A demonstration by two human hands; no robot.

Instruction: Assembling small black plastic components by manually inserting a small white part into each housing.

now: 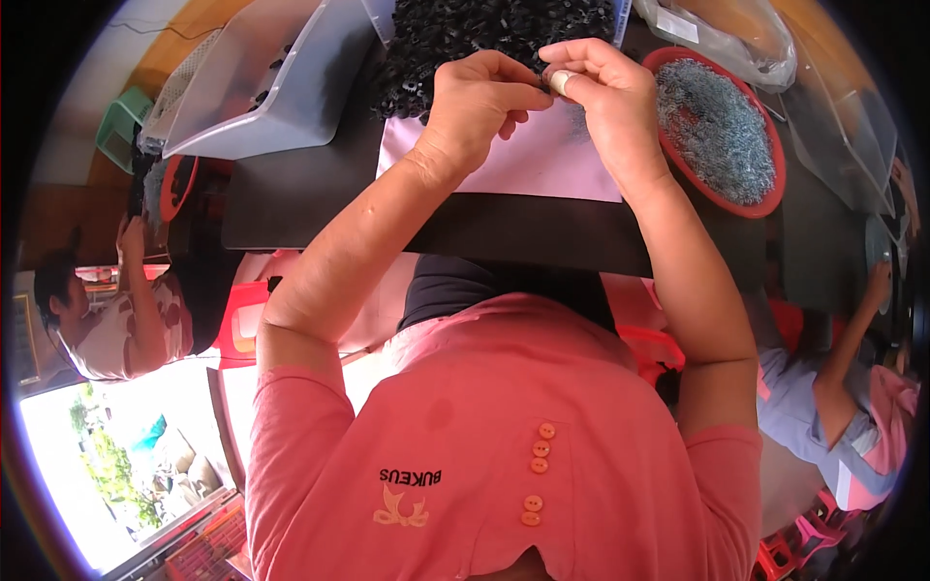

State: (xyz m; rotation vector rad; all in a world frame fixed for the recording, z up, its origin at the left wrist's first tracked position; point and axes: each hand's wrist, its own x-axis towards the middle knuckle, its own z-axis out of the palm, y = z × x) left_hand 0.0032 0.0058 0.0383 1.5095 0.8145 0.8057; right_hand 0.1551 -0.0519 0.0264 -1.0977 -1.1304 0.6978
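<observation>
Green plastic shows at the far left edge, a stool or crate standing off the bench beside a person in a patterned top who sits with one arm raised. Next comes a grey plastic bin, tipped on its side with its open mouth toward the middle, probably so that its contents can be raked out without reaching over a wall. A small red bowl lies under its lower corner, mostly hidden.

At the centre a heap of small black parts is piled at the far edge of a pale lilac sheet, which is spread over the dark tabletop; the light sheet likely serves to make the dark pieces easy to see. The left hand is curled tight, thumb and fingertips pinched together right against the right hand, which is likewise pinched narrow with a pale guard on its thumb tip (a sleeve or tape, perhaps to spare the skin). Between the two sets of fingertips sits one of the small dark pieces, held just above the sheet near the heap; it is too small to make out in detail.

Right of the hands a round red dish holds a mound of tiny grey metal bits, within easy reach of the right hand. Beyond it lies a clear plastic bag bearing a small white rectangular label, and another person in blue sits at the far right.
</observation>
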